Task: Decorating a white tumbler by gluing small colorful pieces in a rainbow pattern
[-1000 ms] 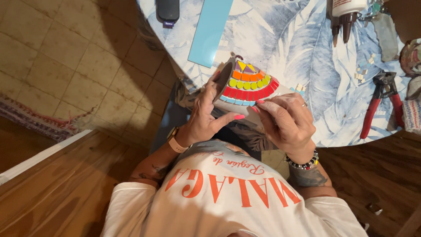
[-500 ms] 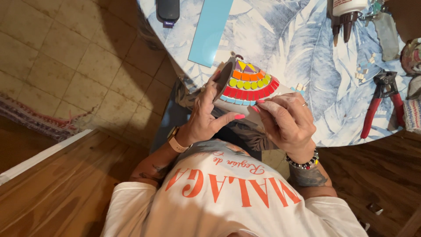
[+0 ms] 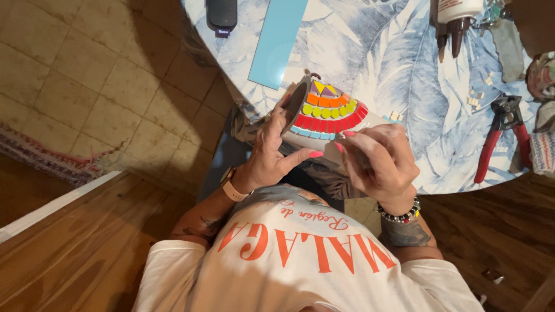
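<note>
Nearest the camera is the person's white shirt with orange lettering (image 3: 300, 260). Just beyond it the two hands meet at the edge of the counter (image 3: 404, 63), which is covered by a blue-and-white leaf-patterned cloth.

The left hand (image 3: 269, 156), with a pale watch strap at the wrist, is curled around a grey rounded pot covered with rows of red, yellow, orange and blue mosaic pieces (image 3: 324, 115); its thumb lies under the pot's lower edge and its fingers wrap the open rim on the left. The right hand (image 3: 381, 164), with a beaded bracelet at the wrist, grips the pot's right side, fingertips pressed against the bottom row of tiles. The pot is held tilted, lifted off the counter, over its near edge.

To the right on the counter lies a pair of red-handled nippers (image 3: 500, 136), with small loose tile bits (image 3: 477, 98) beside them. Farther off lie a long light-blue rectangular strip (image 3: 277, 40), a dark remote-shaped object (image 3: 222, 13) at the far edge, and a white glue bottle with a brown nozzle (image 3: 457, 17).

On the left, beige floor tiles (image 3: 87, 86) meet brown wooden boards (image 3: 75, 254).
</note>
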